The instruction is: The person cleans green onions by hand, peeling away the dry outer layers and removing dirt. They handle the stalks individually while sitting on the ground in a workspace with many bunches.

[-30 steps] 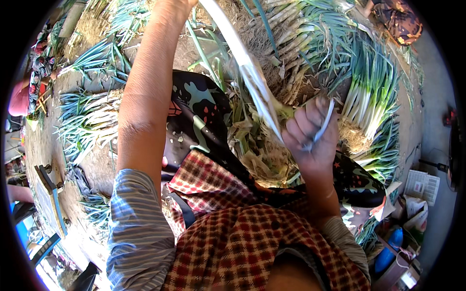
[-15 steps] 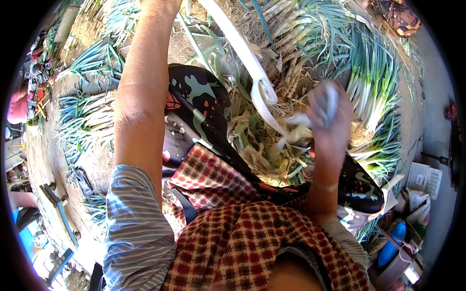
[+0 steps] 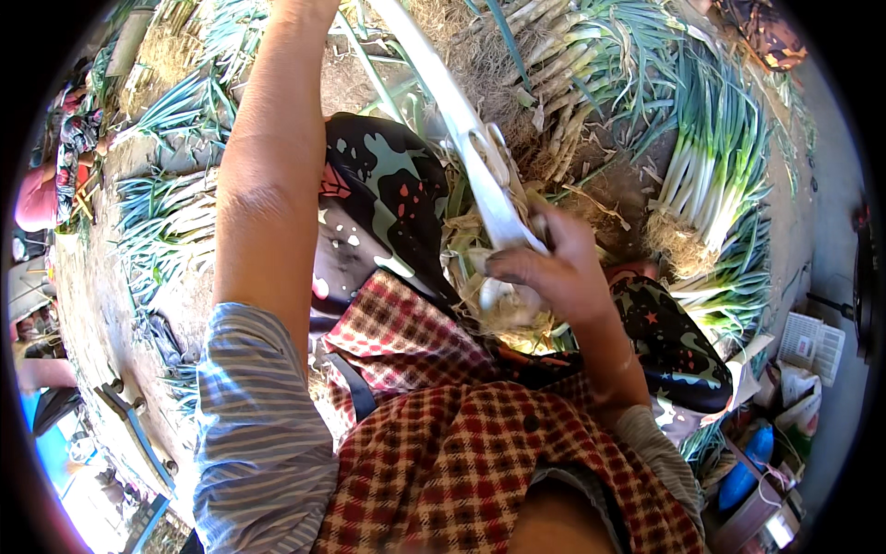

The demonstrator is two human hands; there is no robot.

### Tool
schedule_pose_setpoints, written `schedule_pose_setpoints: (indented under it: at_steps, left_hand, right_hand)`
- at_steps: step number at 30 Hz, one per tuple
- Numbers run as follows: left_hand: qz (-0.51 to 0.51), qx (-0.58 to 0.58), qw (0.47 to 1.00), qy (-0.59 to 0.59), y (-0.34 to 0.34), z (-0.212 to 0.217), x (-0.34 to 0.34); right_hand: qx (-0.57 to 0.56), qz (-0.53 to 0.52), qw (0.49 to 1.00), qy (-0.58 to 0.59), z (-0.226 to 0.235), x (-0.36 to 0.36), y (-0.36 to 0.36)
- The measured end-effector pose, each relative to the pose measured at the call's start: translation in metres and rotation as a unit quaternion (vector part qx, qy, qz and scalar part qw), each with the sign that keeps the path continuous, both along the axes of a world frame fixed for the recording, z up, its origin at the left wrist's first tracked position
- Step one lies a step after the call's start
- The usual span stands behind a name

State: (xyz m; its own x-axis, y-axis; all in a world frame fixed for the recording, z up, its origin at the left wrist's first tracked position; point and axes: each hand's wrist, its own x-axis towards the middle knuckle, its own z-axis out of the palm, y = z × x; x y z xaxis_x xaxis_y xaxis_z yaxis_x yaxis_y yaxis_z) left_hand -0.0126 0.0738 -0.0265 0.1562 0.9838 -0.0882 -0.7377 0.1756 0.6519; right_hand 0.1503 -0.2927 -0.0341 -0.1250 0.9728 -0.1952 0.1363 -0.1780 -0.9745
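Note:
A long white-stalked green onion [image 3: 449,99] slants down from the top edge toward the middle of the picture. Around its lower part my right hand [image 3: 558,268] is closed, the thumb across the front and the other fingers partly hidden behind. A strip of loosened outer skin [image 3: 499,159] curls off the stalk just above that hand. My left forearm [image 3: 268,175] reaches up past the top edge, so the left hand is out of the picture. Below the stalk, dry peeled skins [image 3: 466,226] lie heaped between my knees; something pale there is blurred.
Bundles of green onions with roots lie at the far right [image 3: 706,157], far middle [image 3: 563,74] and left [image 3: 175,217]. My knees in camouflage-patterned cloth [image 3: 392,189] flank the heap. A blue bottle [image 3: 759,454] stands at the lower right. Another person's pink clothing [image 3: 37,198] shows at the left rim.
My right hand has moved left from beside the right knee onto the onion's lower stalk. The blurred whitish thing at that hand earlier is no longer distinguishable. My left forearm has barely shifted.

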Motion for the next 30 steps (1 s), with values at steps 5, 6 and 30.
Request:
schedule_pose_setpoints:
  at_steps: [5, 6, 30]
  left_hand:
    - [0.003, -0.004, 1.0, 0.004, 0.004, -0.004, 0.004]
    - [0.006, -0.004, 1.0, 0.006, 0.004, -0.003, 0.001]
    - [0.032, 0.002, 0.999, 0.04, 0.012, -0.008, -0.004]
  right_hand:
    - [-0.134, -0.142, 0.979, 0.058, 0.007, 0.018, -0.054]
    - [-0.143, -0.152, 0.976, 0.057, 0.01, 0.022, -0.063]
    - [0.241, -0.119, 0.884, -0.382, -0.016, 0.025, -0.03]
